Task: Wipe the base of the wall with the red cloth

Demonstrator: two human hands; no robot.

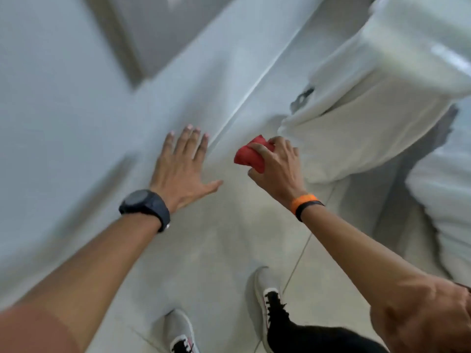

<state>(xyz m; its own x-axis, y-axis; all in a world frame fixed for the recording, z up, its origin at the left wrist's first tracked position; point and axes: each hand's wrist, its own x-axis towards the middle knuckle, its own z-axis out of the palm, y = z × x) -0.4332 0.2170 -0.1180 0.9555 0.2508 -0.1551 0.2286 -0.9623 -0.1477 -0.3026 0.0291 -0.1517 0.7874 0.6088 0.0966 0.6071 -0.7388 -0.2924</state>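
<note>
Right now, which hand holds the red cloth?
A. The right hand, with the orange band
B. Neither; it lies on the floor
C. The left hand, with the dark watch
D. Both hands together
A: the right hand, above the orange band, has its grip closed on the bunched red cloth, while the left hand is open and empty.

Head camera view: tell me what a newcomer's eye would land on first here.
The red cloth stands out, bunched in the right hand near the middle, just in front of the white toilet at upper right. Beside it, the left hand is spread open, fingers reaching toward the pale wall, with a dark watch on its wrist.
</note>
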